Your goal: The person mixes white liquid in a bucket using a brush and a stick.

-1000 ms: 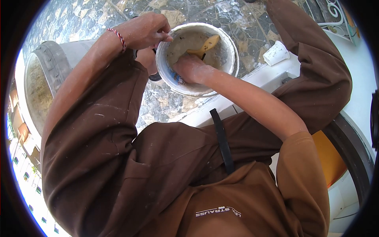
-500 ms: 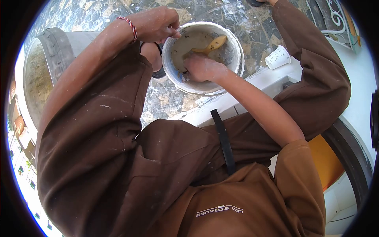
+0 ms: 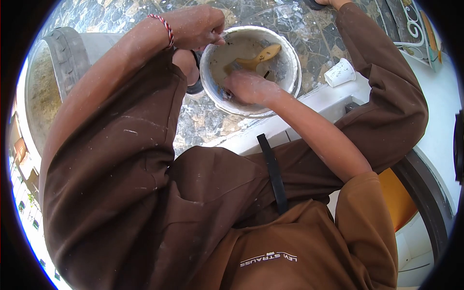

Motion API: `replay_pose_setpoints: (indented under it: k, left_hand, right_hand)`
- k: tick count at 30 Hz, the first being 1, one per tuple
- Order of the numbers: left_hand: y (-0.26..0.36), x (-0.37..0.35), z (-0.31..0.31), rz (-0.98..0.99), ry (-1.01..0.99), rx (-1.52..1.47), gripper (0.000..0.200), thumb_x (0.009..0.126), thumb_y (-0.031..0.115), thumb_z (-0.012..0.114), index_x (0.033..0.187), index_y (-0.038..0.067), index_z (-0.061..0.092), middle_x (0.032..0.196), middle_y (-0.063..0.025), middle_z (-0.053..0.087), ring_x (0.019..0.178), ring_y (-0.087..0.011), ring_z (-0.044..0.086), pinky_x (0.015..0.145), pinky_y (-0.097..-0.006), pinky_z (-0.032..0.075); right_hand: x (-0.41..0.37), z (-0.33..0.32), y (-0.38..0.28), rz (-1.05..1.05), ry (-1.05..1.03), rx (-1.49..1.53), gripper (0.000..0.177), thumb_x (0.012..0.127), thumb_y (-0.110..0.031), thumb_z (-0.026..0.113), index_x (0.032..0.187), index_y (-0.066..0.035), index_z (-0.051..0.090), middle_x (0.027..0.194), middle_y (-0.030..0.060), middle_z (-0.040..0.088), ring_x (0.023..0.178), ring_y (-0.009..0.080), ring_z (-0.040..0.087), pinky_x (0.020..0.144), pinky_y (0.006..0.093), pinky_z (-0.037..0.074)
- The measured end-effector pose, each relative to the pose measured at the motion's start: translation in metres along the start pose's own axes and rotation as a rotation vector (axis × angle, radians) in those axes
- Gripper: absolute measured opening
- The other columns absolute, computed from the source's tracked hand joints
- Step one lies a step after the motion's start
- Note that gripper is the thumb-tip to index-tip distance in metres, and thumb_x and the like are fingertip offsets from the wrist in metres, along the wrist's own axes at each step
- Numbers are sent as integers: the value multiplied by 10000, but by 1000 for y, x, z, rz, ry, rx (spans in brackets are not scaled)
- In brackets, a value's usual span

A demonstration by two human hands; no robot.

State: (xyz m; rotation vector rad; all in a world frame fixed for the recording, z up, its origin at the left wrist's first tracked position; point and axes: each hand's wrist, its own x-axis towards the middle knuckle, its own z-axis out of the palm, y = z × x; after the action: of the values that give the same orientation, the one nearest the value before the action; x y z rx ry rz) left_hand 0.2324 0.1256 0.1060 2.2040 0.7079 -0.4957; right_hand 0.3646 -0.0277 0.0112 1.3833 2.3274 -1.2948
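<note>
- The left hand point(image 3: 195, 26) is closed on the far-left rim of the white bucket point(image 3: 290, 77), with the thumb over the lip and the fingers curled outside. A red-and-white thread bracelet point(image 3: 164, 26) sits on that wrist.
- The right hand point(image 3: 249, 87) is down inside the bucket, fingers bent over the head end of a paintbrush point(image 3: 261, 55). Its wooden handle slants up and away, free of the hand. Whether the fingers actually clasp the brush is hidden by the knuckles.
- Over the last second both holds match. The left hand has stayed on the same stretch of rim, while the right hand has slid slightly further in along the brush, with the handle at much the same slant.
- Bucket and hands sit a little further right in the view, which reads as head movement rather than a shift of the bucket.
- Judged from that, the working of the brush in the murky liquid is mid-course, neither begun nor finished here.
- The bucket stands on the patterned stone floor point(image 3: 309, 34) between the knees, just beyond a white ledge point(image 3: 319, 99).
- A white paper cup point(image 3: 340, 72) lies near the bucket's right side.
- A large grey tub point(image 3: 63, 53) stands well to the left.
</note>
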Motion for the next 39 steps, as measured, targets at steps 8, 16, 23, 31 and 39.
replay_pose_setpoints:
  k: [8, 16, 23, 31, 39]
  left_hand:
    - [3, -3, -1, 0, -11, -69, 262, 920, 178, 555, 863, -67, 628, 690, -145, 646, 644, -208, 656, 617, -305, 520]
    - [1, -2, -1, 52, -26, -26, 259, 919, 177, 552, 868, -67, 624, 693, -155, 642, 628, -231, 645, 611, -318, 509]
    - [-1, -3, 0, 87, 36, 27, 272, 913, 190, 563, 861, -72, 621, 682, -154, 636, 635, -235, 647, 614, -317, 509]
    - [0, -6, 1, 43, 23, -6, 259, 921, 177, 551, 861, -65, 623, 680, -145, 639, 630, -226, 650, 614, -315, 515]
    - [2, -3, -2, 60, -29, -41, 260, 932, 174, 531, 848, -56, 621, 665, -123, 627, 624, -195, 639, 617, -308, 515]
  right_hand:
    - [6, -1, -4, -1, 30, -24, 135, 748, -83, 579, 840, -33, 666, 837, 189, 641, 832, 351, 624, 766, 451, 480]
    - [-4, -13, 0, 32, 52, -24, 162, 752, -58, 564, 868, -51, 676, 863, 169, 654, 870, 330, 628, 784, 430, 481]
    - [3, -5, -2, 34, 54, 9, 169, 750, -60, 567, 864, -62, 691, 908, 170, 649, 892, 330, 620, 780, 424, 483]
    - [13, -8, 1, 19, -71, -28, 186, 802, -88, 547, 952, -35, 643, 985, 182, 635, 974, 317, 614, 861, 406, 480]
    - [11, -10, -4, -21, -21, -42, 193, 731, -49, 602, 913, -41, 665, 918, 194, 636, 902, 335, 623, 804, 419, 491]
